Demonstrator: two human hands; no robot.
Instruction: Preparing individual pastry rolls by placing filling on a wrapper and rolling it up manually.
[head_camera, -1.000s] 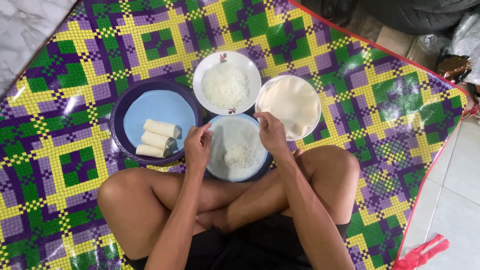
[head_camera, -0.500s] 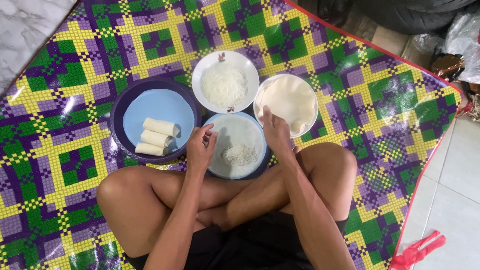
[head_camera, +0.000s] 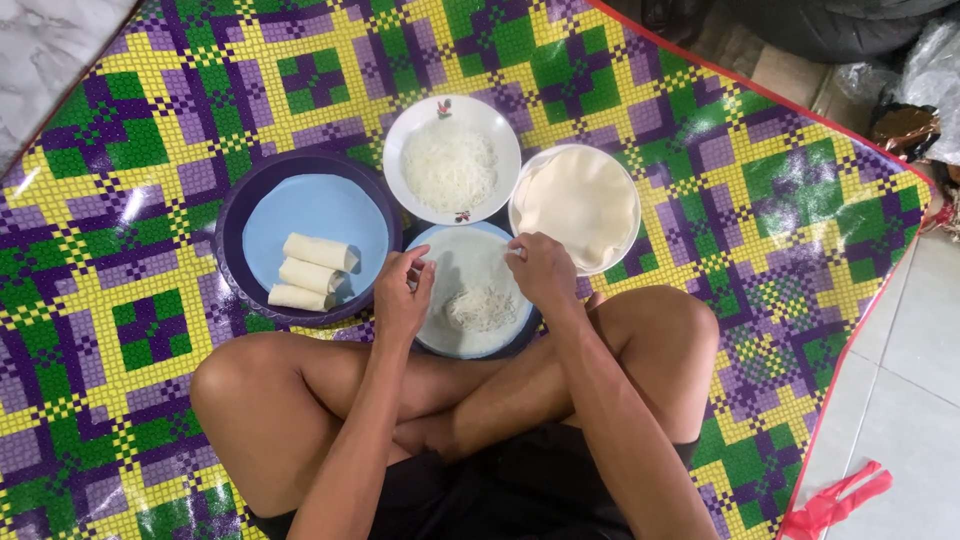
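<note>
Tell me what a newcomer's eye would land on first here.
The bright purple, green and yellow checked mat fills the floor. At its middle, the left hand and right hand pinch a thin white wrapper holding shredded filling on a blue plate. Three rolled white wraps lie on the left dark-rimmed plate.

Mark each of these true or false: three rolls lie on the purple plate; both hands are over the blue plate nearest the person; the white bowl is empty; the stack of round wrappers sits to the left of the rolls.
1. Three rolls lie on the purple plate. True.
2. The left hand and right hand are over the blue plate nearest the person. True.
3. The white bowl is empty. False: it holds white shredded filling.
4. The stack of round wrappers sits left of the rolls. False: it is at the right, beside the white bowl.
</note>
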